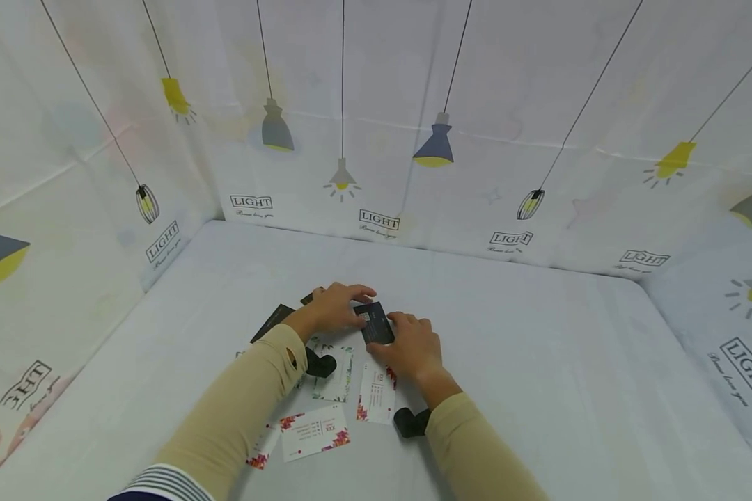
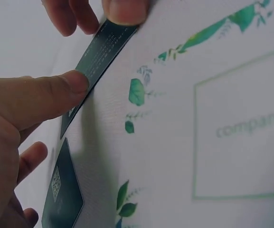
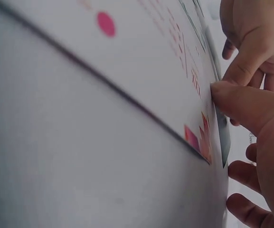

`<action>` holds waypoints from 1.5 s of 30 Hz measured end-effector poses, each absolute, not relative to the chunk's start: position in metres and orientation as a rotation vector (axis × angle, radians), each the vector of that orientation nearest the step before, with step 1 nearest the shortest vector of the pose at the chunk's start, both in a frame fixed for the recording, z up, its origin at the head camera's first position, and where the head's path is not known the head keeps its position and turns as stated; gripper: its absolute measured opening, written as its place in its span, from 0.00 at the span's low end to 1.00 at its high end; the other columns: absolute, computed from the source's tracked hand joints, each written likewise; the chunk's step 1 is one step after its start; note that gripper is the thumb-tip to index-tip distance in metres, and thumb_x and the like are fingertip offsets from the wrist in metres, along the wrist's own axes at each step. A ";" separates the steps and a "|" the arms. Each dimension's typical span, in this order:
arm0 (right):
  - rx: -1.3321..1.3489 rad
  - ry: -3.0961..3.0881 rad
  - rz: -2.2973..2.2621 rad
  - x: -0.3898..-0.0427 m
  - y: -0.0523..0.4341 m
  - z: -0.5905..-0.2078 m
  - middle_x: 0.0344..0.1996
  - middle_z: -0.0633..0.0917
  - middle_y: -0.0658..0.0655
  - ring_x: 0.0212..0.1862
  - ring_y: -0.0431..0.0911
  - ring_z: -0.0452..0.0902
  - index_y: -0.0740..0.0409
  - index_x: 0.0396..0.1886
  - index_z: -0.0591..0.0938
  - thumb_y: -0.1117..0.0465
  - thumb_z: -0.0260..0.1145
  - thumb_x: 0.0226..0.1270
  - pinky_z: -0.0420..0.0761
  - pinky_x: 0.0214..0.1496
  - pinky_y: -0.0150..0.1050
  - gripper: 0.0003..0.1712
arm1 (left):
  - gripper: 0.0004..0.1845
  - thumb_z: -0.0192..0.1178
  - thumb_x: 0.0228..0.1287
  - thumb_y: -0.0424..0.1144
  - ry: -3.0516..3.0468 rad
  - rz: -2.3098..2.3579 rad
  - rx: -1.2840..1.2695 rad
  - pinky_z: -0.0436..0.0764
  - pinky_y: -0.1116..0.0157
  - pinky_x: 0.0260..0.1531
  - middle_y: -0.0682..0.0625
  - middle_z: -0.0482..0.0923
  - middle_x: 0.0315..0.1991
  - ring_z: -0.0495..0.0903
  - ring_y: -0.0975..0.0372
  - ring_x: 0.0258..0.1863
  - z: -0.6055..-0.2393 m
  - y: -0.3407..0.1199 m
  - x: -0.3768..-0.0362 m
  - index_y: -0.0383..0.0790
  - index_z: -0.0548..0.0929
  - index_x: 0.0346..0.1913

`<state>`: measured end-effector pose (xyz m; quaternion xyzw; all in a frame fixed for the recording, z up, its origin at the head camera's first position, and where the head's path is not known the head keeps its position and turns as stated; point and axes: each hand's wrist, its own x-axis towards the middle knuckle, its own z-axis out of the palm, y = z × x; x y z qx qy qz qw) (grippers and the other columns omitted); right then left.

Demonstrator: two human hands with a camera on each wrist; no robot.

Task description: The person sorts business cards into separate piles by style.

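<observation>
A black printed card (image 1: 379,327) lies on the white-covered table between the two hands. My left hand (image 1: 335,307) reaches over it from the left, its thumb (image 2: 75,83) laid on the card's face near one edge. From the right, my right hand (image 1: 415,348) touches the card's near corner with its thumb (image 3: 222,92). Its other fingers rest beside the card, close to the cloth. A second black card (image 2: 63,190) with a small square code lies near the left fingers. Just nearer to me sit a white card with green leaves (image 1: 333,383) and a white card with red flowers (image 1: 374,396).
Another flowered white card (image 1: 313,433) lies nearer to me, with a further one (image 1: 262,449) partly under the left sleeve. A black card (image 1: 273,321) shows left of the left wrist. Cloth walls printed with lamps (image 1: 376,181) enclose the table on three sides.
</observation>
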<state>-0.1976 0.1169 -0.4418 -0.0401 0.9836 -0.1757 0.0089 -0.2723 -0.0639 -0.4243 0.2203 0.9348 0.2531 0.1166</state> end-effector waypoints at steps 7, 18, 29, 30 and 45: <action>-0.118 3.067 -0.577 -0.199 0.120 -0.441 0.61 0.80 0.57 0.55 0.58 0.73 0.55 0.67 0.76 0.44 0.70 0.64 0.71 0.57 0.57 0.36 | 0.32 0.70 0.63 0.45 2.745 0.728 0.627 0.54 0.42 0.62 0.60 0.81 0.58 0.66 0.53 0.67 -0.425 -0.065 -0.270 0.57 0.72 0.70; -0.109 3.072 -0.609 -0.198 0.120 -0.439 0.58 0.82 0.58 0.52 0.57 0.73 0.57 0.65 0.78 0.47 0.67 0.68 0.72 0.54 0.56 0.30 | 0.34 0.71 0.62 0.46 2.787 0.728 0.592 0.53 0.43 0.62 0.60 0.82 0.56 0.68 0.54 0.65 -0.430 -0.064 -0.271 0.57 0.72 0.70; -0.117 3.057 -0.683 -0.199 0.120 -0.438 0.56 0.82 0.60 0.51 0.56 0.72 0.58 0.64 0.78 0.49 0.72 0.65 0.71 0.55 0.55 0.31 | 0.31 0.71 0.61 0.51 2.906 0.620 0.647 0.55 0.45 0.60 0.60 0.82 0.50 0.71 0.58 0.55 -0.436 -0.057 -0.268 0.58 0.75 0.68; -0.118 3.051 -0.695 -0.200 0.121 -0.438 0.56 0.82 0.60 0.51 0.57 0.73 0.58 0.64 0.78 0.50 0.72 0.65 0.71 0.55 0.55 0.31 | 0.31 0.71 0.61 0.52 2.899 0.612 0.656 0.56 0.46 0.59 0.59 0.81 0.53 0.71 0.57 0.56 -0.436 -0.057 -0.267 0.58 0.75 0.67; -0.219 2.901 -0.753 -0.211 0.147 -0.431 0.59 0.80 0.59 0.57 0.56 0.71 0.59 0.67 0.76 0.59 0.70 0.65 0.70 0.60 0.55 0.31 | 0.29 0.69 0.61 0.50 2.761 0.516 0.738 0.56 0.47 0.63 0.57 0.76 0.62 0.65 0.57 0.67 -0.429 -0.060 -0.269 0.59 0.78 0.66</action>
